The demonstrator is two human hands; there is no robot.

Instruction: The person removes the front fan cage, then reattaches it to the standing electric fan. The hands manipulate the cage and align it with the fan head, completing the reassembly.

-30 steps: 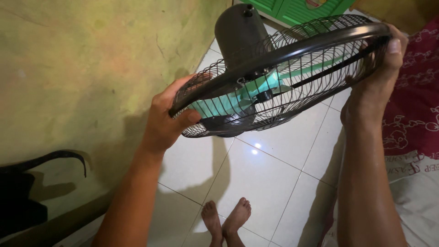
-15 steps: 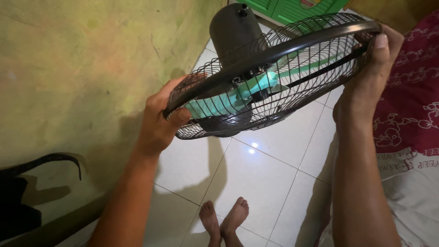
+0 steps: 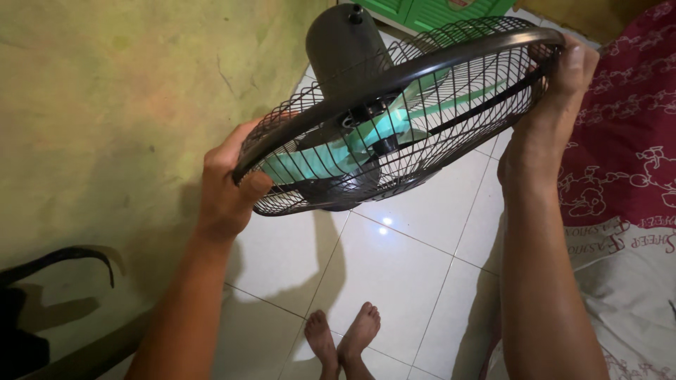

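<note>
Fan cage (image 3: 422, 105) — left hand (image 3: 229, 186), right hand (image 3: 556, 105) curled tight round rim

White tiled floor (image 3: 394, 260) — bare feet (image 3: 345, 341) stand on it, a patterned cloth (image 3: 634, 246) alongside.

My head camera is looking steeply down past my arms, sitting close to the fan (image 3: 394, 116) I am holding and taking in the tiled floor (image 3: 394, 274) and my feet (image 3: 345, 341) below.
</note>
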